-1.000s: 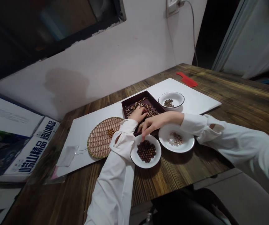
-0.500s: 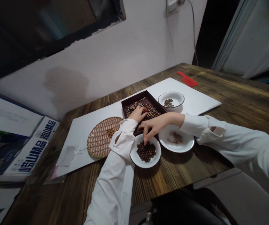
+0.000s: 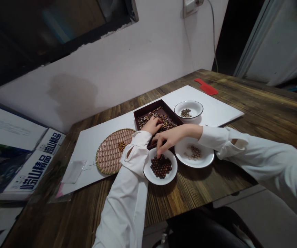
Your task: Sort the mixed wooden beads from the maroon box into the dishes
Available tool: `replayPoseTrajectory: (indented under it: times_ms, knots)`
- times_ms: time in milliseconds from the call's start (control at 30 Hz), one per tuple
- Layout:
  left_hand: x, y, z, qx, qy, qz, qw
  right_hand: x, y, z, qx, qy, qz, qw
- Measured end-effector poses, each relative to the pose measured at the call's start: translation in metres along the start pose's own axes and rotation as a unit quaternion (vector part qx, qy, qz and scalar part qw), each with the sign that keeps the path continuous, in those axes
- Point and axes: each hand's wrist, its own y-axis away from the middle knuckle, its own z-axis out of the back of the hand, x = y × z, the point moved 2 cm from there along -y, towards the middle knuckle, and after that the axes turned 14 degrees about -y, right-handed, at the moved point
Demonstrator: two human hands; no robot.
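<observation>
Over the near white bowl (image 3: 149, 173), your right hand (image 3: 169, 138) points downward, with a fingertip reaching the dark beads (image 3: 162, 168). You cannot tell from this view whether the right grip is closed on a bead or merely touching the pile; the contact point is too small to resolve. Your left hand (image 3: 151, 126) rests over the maroon tray (image 3: 168, 113), fingers curled above the mixed beads (image 3: 167, 123). Its fingertips are partly concealed, so the state of the left grip cannot be told either.

Step in hand: judged from the layout, sorting beads by colour, with the right hand either releasing a dark bead into the near bowl or adjusting those inside it. The mixed beads lie in the tray; the dark beads lie heaped in the near bowl. Paler beads (image 3: 195, 152) occupy the white dish (image 3: 205, 159) just beside it, and brownish beads (image 3: 186, 113) sit in the far bowl (image 3: 197, 109). Yellowish beads (image 3: 122, 146) lie on the woven mat (image 3: 108, 156).

Next move: as a judgement, lift the right fingertips clear of the heap, then select a single bead from the tray. Keep the right wrist above the dish, and avoid tipping the near bowl on the desk (image 3: 190, 196).
</observation>
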Motion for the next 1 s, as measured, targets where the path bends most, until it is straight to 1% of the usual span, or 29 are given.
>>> replayPoseTrajectory:
  times_ms: [267, 367, 467, 667, 900, 1000]
  knots:
    - [-0.0018, 0.0015, 0.0008, -0.003, 0.005, 0.004, 1.000, 0.0003, 0.0017, 0.0032, 0.015, -0.041, 0.016, 0.999]
    - [-0.0027, 0.0024, 0.0020, -0.003, 0.009, 0.002, 1.000, 0.0012, 0.0022, 0.0042, -0.008, -0.065, 0.024, 0.998]
    - [-0.0031, 0.0029, 0.0029, -0.003, 0.009, 0.001, 1.000, 0.0031, 0.0034, 0.0049, -0.032, -0.074, 0.012, 0.997]
    - [-0.0013, 0.0021, 0.0011, -0.002, 0.020, 0.007, 1.000, 0.0089, 0.0052, 0.0046, -0.049, -0.084, 0.014, 0.995]
    - [-0.0008, 0.0013, 0.0008, -0.009, 0.032, 0.006, 0.999, 0.0068, 0.0059, 0.0068, -0.084, -0.104, 0.034, 0.990]
    - [-0.0013, 0.0015, 0.0017, -0.006, 0.030, 0.007, 1.000, 0.0083, 0.0070, 0.0076, -0.087, -0.098, 0.035, 0.991]
